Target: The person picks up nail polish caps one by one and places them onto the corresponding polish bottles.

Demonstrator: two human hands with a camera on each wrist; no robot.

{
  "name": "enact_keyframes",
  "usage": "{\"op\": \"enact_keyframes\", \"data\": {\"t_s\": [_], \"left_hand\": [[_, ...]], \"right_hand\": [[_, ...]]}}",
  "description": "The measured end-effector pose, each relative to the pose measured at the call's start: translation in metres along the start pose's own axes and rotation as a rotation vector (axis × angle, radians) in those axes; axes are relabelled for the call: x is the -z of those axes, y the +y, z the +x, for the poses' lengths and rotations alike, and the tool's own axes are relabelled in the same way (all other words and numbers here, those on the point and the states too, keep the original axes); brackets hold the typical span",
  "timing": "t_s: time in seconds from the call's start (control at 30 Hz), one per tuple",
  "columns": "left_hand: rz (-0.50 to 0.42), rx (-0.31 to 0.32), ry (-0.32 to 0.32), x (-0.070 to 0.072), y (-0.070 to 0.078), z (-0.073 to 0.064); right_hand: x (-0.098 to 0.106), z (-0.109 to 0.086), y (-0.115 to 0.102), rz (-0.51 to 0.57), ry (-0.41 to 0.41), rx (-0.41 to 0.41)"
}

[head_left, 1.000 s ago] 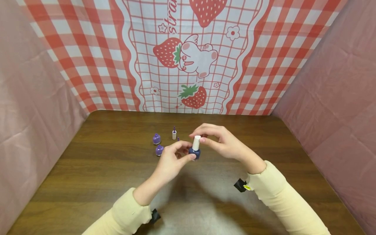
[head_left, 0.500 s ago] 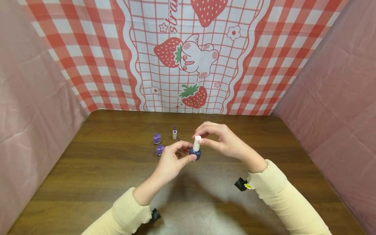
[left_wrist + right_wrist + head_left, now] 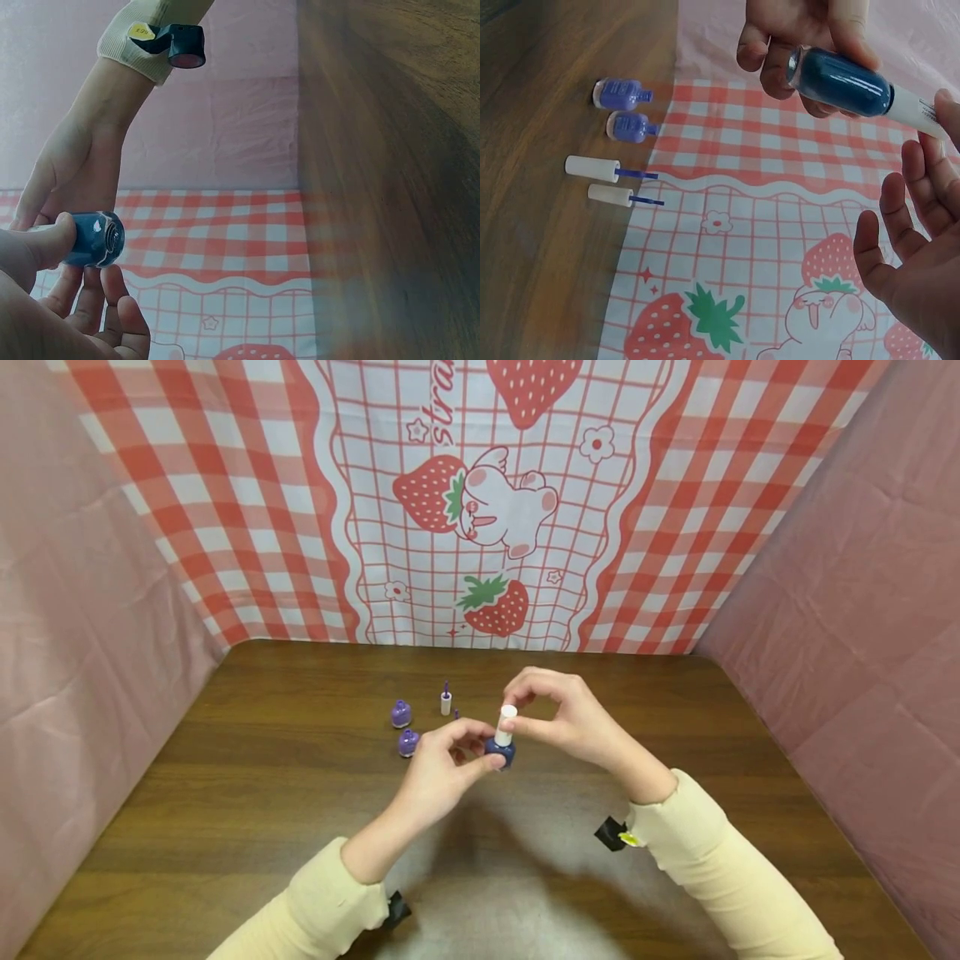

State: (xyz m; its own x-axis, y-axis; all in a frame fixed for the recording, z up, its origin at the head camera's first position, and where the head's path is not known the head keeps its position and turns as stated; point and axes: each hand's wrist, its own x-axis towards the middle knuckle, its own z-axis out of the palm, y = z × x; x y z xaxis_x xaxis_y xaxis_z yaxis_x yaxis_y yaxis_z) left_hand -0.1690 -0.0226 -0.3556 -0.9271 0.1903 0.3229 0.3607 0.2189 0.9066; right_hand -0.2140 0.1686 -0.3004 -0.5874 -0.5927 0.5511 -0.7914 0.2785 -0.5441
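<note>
A dark blue nail polish bottle (image 3: 841, 81) with a white cap (image 3: 506, 724) is held upright above the table. My left hand (image 3: 438, 774) pinches the glass body between thumb and fingers; in the left wrist view the base of the bottle (image 3: 96, 238) shows past the thumb. Thumb and index finger of my right hand (image 3: 572, 720) pinch the cap, while its other fingers spread apart in the right wrist view. The cap sits on the neck of the bottle.
Left of the hands, two uncapped purple polish bottles (image 3: 401, 714) stand on the wooden table (image 3: 262, 793). Beside them two white caps (image 3: 592, 168) stand with their purple brushes pointing up. A strawberry-print cloth (image 3: 480, 510) hangs behind, with pink cloth at both sides.
My right thumb and index finger have closed in on the white cap, and that hand has shifted slightly. My left hand and the bottle have barely moved.
</note>
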Motion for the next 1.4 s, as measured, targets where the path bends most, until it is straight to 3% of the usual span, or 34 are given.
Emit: {"op": "enact_keyframes", "data": {"t_s": [0.47,0.73,1.1,1.4], "left_hand": [[-0.008,0.012,0.005,-0.0030,-0.0024,0.0004],[-0.014,0.018,0.004,-0.0018,-0.0046,0.0017],[0.009,0.018,0.008,0.0015,-0.0026,-0.0005],[0.008,-0.001,0.000,0.0017,-0.0013,0.0001]], "right_hand": [[-0.0090,-0.0024,0.0015,-0.005,0.074,-0.090],[-0.0063,-0.0048,0.0022,0.023,0.039,-0.121],[-0.0004,-0.0068,0.0046,0.160,-0.127,-0.014],[-0.0005,-0.0058,0.0050,0.144,-0.111,0.022]]}}
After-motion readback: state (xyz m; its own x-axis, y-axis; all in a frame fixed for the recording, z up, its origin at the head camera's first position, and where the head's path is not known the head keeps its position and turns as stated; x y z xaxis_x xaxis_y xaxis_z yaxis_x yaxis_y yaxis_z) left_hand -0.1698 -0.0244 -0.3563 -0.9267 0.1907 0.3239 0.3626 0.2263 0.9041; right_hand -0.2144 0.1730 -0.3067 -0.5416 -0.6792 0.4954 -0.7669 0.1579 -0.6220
